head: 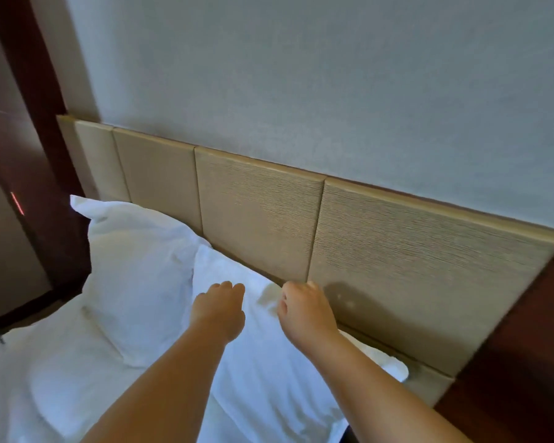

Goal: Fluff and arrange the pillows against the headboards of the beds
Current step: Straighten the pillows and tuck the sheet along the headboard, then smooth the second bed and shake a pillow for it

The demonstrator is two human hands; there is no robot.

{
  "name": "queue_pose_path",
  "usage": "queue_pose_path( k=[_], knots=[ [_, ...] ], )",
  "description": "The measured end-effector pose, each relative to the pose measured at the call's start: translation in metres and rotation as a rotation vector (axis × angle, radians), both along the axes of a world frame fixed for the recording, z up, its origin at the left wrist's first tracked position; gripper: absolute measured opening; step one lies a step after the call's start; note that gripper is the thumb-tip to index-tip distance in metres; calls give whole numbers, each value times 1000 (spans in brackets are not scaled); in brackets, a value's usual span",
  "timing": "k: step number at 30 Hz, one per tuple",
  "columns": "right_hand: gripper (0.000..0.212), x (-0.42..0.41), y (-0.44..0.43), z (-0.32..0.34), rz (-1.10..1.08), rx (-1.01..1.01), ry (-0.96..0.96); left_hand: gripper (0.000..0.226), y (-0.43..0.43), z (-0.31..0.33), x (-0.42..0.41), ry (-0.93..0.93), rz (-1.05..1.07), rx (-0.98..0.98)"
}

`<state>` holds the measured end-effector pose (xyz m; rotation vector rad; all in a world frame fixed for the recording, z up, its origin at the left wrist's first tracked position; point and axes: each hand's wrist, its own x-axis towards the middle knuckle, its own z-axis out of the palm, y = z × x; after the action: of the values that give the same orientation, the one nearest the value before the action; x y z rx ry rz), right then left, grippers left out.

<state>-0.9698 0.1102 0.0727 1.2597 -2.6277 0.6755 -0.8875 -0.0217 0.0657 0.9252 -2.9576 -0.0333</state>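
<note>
Two white pillows at the head edge of the bed (pixel 61 378). Near pillow (pixel 269 378) lying against the tan headboard (pixel 397 251), far pillow (pixel 135 266) by the bed's far corner, touching the near one. Left hand (pixel 219 310) and right hand (pixel 304 311) on the near pillow's top edge, fingers curled down; hard to tell whether pinching the cloth.
</note>
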Motion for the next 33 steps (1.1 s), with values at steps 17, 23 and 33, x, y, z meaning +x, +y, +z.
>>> queue_pose_path(
  k=[17,23,33],
  knots=[
    [23,118,122,-148,113,388,-409,30,178,-134,121,-297,47,306],
    [20,157,171,-156,64,466,-444,26,234,-143,156,-318,-1,295],
    [25,279,351,-84,-177,485,-229,33,367,-87,269,-230,-198,165]
  ],
)
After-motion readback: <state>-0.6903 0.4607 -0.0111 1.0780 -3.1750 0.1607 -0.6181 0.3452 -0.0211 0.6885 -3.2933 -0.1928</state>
